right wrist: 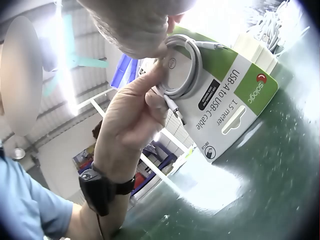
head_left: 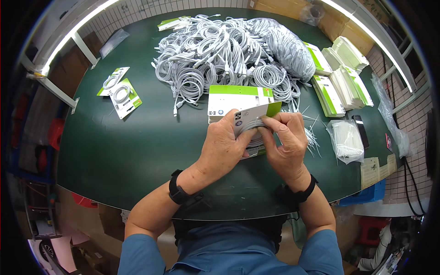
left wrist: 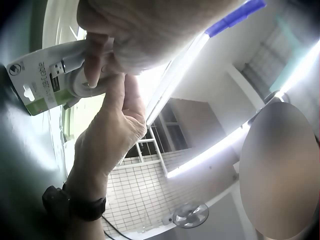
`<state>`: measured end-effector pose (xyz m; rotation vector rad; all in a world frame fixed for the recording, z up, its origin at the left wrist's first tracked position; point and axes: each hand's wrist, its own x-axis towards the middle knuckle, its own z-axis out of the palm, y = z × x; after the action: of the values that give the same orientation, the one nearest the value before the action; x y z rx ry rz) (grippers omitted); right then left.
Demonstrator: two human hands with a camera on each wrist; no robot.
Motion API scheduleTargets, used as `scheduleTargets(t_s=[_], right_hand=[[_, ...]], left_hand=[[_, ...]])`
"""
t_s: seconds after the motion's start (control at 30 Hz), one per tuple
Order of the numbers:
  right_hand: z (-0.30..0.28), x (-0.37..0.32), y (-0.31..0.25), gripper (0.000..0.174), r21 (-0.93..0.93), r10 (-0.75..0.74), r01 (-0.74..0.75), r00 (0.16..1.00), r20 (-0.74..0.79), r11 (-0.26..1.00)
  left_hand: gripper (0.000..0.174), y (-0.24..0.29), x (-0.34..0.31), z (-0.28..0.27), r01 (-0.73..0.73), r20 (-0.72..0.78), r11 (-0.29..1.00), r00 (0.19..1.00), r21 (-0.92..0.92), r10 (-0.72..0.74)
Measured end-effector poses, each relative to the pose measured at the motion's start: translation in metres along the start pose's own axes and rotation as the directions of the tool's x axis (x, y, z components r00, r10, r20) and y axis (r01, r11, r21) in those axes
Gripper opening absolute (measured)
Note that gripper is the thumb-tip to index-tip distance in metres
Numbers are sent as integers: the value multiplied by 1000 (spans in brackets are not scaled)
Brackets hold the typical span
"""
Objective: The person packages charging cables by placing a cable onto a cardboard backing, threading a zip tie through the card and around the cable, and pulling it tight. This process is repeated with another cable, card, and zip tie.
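Your left hand (left wrist: 140, 40) looms closest to the left wrist lens, gripping the card (head_left: 273, 109) by its side, thumb bent over the cable (right wrist: 196, 75). Your right hand (head_left: 289, 144) meets it from the other side, thumb and forefinger pinching the coiled cable at the card's face; both forearms angle inward. You hold the card tilted above the table (head_left: 101, 156), slotted end pointing down toward it, long axis slanting from upper left to lower right in the right wrist view. Your fingers cover part of the coil; any behind the card are hidden, and glare whitens the area above it. Beyond sit a stack of cards (head_left: 240, 91) and a pile of cables (head_left: 197, 50).
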<state>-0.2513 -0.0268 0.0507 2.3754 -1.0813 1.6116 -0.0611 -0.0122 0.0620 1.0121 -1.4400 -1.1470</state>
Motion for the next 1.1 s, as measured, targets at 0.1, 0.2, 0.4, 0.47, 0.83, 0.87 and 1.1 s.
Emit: scheduleTargets(t_s=[0.1, 0.2, 0.4, 0.47, 0.83, 0.87, 1.1], right_hand=[[1, 3, -5, 35, -38, -34, 35, 999, 25, 999], [2, 2, -8, 36, -76, -79, 86, 993, 91, 993], [9, 3, -28, 36, -98, -131, 150, 975, 177, 984], [3, 5, -22, 35, 39, -237, 234, 964, 122, 971], [-64, -2, 73, 17, -327, 499, -377, 675, 543, 867], [-63, -11, 76, 18, -392, 510, -331, 639, 576, 858], [-39, -20, 79, 22, -440, 630, -450, 569, 529, 777]], left_hand=[[29, 1, 0, -3, 59, 28, 998, 998, -7, -59], [28, -2, 1, -2, 43, 27, 998, 999, -47, -42], [25, -6, -3, -6, 26, 58, 996, 998, -82, -21], [27, -8, -3, -9, -38, 53, 992, 998, -121, 44], [36, -5, 3, -35, 166, 88, 967, 984, -191, -152], [37, -5, 4, -36, 168, 90, 965, 984, -200, -153], [38, -7, 6, -39, 179, 76, 959, 983, -222, -166]])
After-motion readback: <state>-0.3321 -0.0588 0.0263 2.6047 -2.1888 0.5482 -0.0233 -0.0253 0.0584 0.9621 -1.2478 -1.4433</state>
